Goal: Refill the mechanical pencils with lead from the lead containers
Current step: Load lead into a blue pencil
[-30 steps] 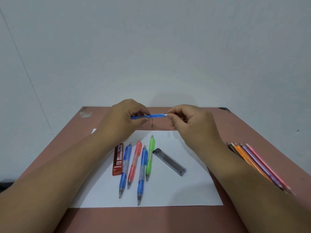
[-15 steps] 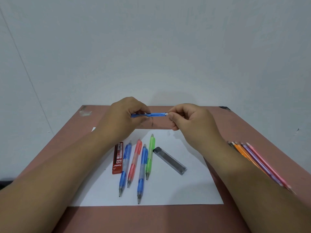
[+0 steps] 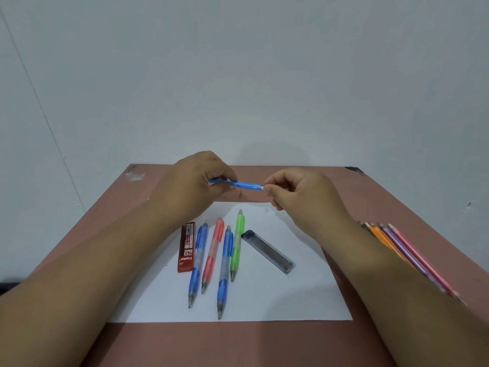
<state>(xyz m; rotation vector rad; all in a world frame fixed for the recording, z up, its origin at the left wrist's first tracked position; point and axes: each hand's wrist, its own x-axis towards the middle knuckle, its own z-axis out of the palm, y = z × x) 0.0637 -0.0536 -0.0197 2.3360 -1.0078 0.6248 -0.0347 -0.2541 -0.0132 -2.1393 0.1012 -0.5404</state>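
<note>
A: Item held?
B: Translucent blue plastic mechanical pencil (image 3: 242, 184), above the brown table (image 3: 370, 197); left hand (image 3: 193, 184) grips its barrel.
A: Right hand (image 3: 299, 192)?
B: Fingers pinched together at its silver end.

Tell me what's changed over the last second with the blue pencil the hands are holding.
Little. The blue pencil now tilts, its right end lower, gripped by the left hand; the right hand still pinches at its end cap. The four pencils, red lead case and clear lead case stayed put on the paper.
</note>
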